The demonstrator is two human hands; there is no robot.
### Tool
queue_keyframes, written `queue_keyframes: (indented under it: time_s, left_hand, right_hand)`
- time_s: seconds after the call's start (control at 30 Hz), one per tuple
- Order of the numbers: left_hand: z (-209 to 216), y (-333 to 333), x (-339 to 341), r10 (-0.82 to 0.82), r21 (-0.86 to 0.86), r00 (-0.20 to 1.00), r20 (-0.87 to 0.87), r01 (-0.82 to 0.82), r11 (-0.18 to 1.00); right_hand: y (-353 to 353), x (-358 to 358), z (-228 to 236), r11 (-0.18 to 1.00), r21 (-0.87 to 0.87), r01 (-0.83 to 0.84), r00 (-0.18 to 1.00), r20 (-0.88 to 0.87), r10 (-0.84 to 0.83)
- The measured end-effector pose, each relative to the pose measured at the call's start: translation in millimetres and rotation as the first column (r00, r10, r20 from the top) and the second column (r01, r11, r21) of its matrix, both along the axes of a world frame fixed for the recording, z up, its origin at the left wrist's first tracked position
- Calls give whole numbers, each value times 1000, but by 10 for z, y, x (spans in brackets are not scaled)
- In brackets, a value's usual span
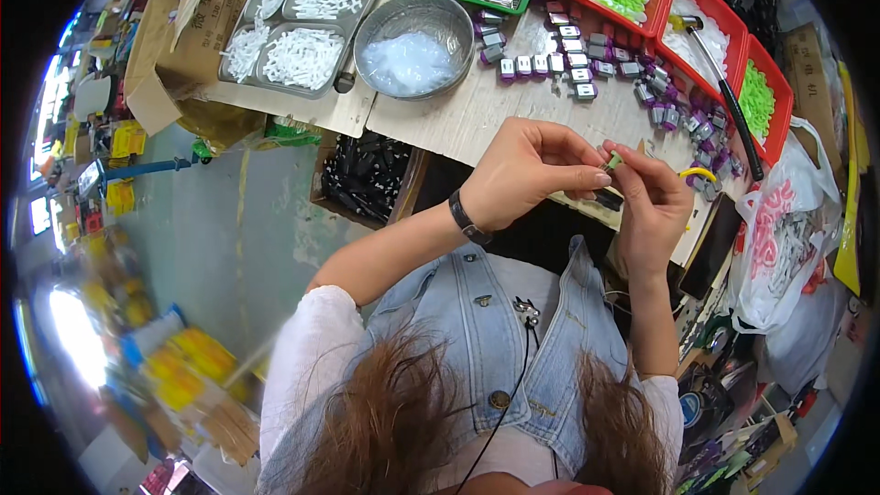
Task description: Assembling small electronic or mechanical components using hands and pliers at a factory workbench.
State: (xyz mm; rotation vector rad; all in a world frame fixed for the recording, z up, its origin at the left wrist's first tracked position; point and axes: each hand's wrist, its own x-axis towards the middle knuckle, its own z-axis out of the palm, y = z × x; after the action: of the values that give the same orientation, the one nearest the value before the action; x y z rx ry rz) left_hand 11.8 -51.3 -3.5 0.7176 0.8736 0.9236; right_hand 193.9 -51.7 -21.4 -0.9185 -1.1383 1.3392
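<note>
In front of my chest, at the table's near edge, my two hands meet over a small light-green plastic piece (612, 161). My left hand (518, 174) comes in from the left, its thumb and fingertips pinched at the piece. From the other side, the thumb and forefinger of my right hand (654, 205) are closed on it too. Fingertips cover much of the piece, so its exact shape is hidden. Beyond the hands, many small grey metal blocks with purple ends (579, 75) lie on the pale tabletop (431, 133), some in short rows.
Along the back stand a green tray (529, 2) of metal pins and red bins (662, 32) of green and white parts. A black-handled tool (724, 87) lies across them. Left are a metal bowl (367, 14), a divided tray (341, 40) and a cardboard box (197, 46). A plastic bag (779, 229) hangs right.
</note>
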Motion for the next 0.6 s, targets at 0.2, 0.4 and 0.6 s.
queue_keyframes:
  time_s: [0.2, 0.4, 0.6]
  left_hand:
    - [-185, -360, 98, 233, -35, 971, 51, -231, 972]
    - [-485, -758, 216, 522, 440, 844, -126, -424, 792]
    - [-622, -517, -112, 696, 905, 621, -360, 49, 423]
  right_hand:
    - [-264, -123, -112, 994, 53, 96, 983, 151, -103]
    - [-568, -197, -65, 989, -135, 66, 949, 316, -21]
    - [-254, -117, -255, 907, 404, -116, 624, 740, -250]
